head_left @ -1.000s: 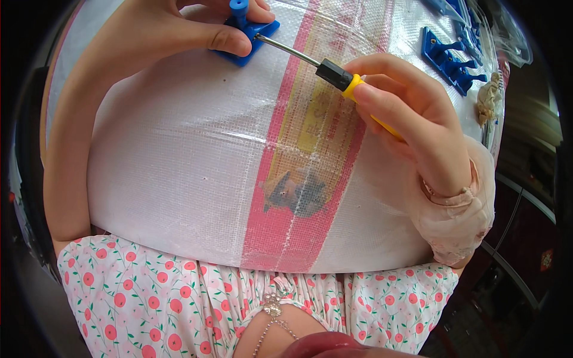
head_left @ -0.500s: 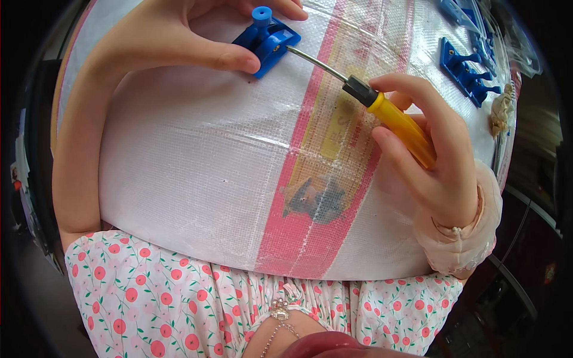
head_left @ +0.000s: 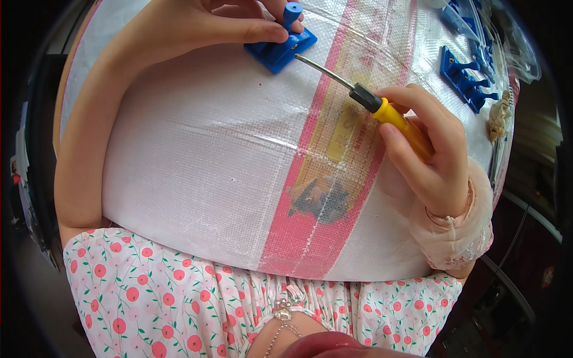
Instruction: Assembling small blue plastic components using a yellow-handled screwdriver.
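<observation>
At the far side of the table, my left hand (head_left: 224, 25) pinches a blue plastic hook piece (head_left: 279, 52) around its upright, round-topped post. The thumb lies along the near side of the post, and the other fingers are partly hidden behind it. A small brass-coloured spot, perhaps a screw, shows on the blue base. In my right hand (head_left: 431, 134) is a screwdriver (head_left: 371, 98) with a yellow handle, black collar and thin metal shaft. Its tip points at the right edge of the blue base, and I cannot tell whether they touch.
A white woven sheet (head_left: 191, 173) with a pink and yellow printed band covers the table. To the far right lies another blue piece with several hooks (head_left: 465, 80), beside clear plastic bags (head_left: 516, 51) and a crumpled beige bundle (head_left: 499, 116). The table's curved near edge meets my floral clothing.
The blue hook piece has moved right and turned, and my left fingers have shifted onto its post. The screwdriver has drawn slightly right, its tip leaving the piece's face for its edge.
</observation>
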A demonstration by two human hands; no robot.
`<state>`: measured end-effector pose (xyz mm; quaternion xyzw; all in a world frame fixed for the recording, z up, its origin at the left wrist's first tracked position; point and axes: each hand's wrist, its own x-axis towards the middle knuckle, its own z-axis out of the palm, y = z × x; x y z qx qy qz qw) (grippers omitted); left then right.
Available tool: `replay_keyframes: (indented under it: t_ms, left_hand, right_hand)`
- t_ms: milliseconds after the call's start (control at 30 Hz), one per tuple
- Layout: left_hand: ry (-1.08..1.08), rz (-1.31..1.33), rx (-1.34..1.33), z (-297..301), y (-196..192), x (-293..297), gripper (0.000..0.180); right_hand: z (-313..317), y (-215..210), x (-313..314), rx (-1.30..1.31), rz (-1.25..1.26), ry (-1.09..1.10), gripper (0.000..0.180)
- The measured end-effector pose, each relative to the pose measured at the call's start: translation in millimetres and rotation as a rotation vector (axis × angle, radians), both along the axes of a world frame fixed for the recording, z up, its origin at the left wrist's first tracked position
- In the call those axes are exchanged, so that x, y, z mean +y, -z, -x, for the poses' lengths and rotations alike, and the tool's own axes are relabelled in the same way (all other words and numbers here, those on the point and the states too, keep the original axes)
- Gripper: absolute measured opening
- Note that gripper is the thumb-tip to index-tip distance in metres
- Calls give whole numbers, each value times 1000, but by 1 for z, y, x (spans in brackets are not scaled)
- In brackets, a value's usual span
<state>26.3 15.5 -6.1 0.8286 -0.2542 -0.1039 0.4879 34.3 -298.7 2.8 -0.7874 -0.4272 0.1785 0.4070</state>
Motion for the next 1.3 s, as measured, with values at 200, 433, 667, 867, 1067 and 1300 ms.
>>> replay_keyframes:
  t_ms: [200,433,667,867,1067,1300]
  left_hand:
    - [-7,-48,-120,1,2,-5,15]
    - [47,9,-89,1,1,-4,15]
    - [67,-59,-115,-3,0,-7,18]
    - [121,20,-102,-3,1,-2,30]
    - [99,8,-33,-1,9,-3,41]
    - [20,-85,86,3,-1,-8,43]
  right_hand:
    - [3,5,4,11,-78,131,24]
    - [7,2,4,123,-75,198,24]
    - [1,0,-2,-45,-10,27,32]
    - [6,-2,2,-181,13,14,34]
    - [11,-4,2,-223,5,46,36]
    - [12,-1,2,-239,6,88,36]
